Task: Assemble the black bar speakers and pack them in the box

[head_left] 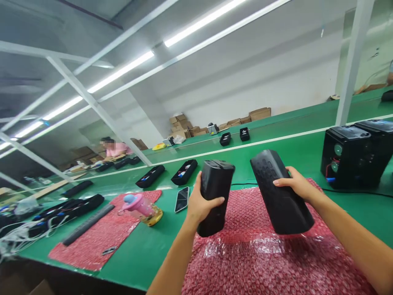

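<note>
Left casing [216,180] and right casing [278,209] held apart

The left hand [198,205] has its grip wrapped around the black left casing; the right hand [294,184] holds the black right casing, and both tilt above the red bubble wrap [239,266] on the green counter [159,250]. The step in hand looks like handling these 2 pieces side by side, 1 per hand. Any move from here would call for a firm grip on each and care with the gap between them.

The fingers behind both casings are hidden, as are the far sides. Whether either lower end touches the red bubble wrap is hard to tell. The picture's edges cut off 1 of the 2 black units [353,164] and the white cables [24,241].
</note>
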A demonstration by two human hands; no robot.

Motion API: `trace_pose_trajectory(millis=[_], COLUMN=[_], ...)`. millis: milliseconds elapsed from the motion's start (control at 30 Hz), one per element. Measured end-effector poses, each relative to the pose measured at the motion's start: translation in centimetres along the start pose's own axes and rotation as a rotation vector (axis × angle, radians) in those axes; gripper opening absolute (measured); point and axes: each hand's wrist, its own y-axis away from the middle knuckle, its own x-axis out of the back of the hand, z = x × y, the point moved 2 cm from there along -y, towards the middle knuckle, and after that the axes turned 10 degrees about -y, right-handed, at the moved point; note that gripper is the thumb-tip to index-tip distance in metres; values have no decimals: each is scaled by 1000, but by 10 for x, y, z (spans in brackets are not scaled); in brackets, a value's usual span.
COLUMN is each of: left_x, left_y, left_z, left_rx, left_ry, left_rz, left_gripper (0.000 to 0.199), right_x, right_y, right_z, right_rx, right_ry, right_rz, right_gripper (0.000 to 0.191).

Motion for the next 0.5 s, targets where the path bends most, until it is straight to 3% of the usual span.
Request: trace_pose_trajectory(millis=[133,267,367,500], left_x=[19,17,11,5], left_y=[-9,-13,-12,-8], left_z=[12,32,48,59], left_rx=[66,50,-21,-36], left_ry=[767,1061,1175,1305], left_rz=[263,365,355,343], left_gripper=[84,72,75,79], right_x=[-61,-115,-128,-114], right_y=[12,32,31,21], right_z=[42,79,92,89], right_rx=[-90,-80,-53,163], right_ry=[-249,-331,-286,-39], right_rz=[-267,-452,-527,-497], right_gripper=[49,50,47,38])
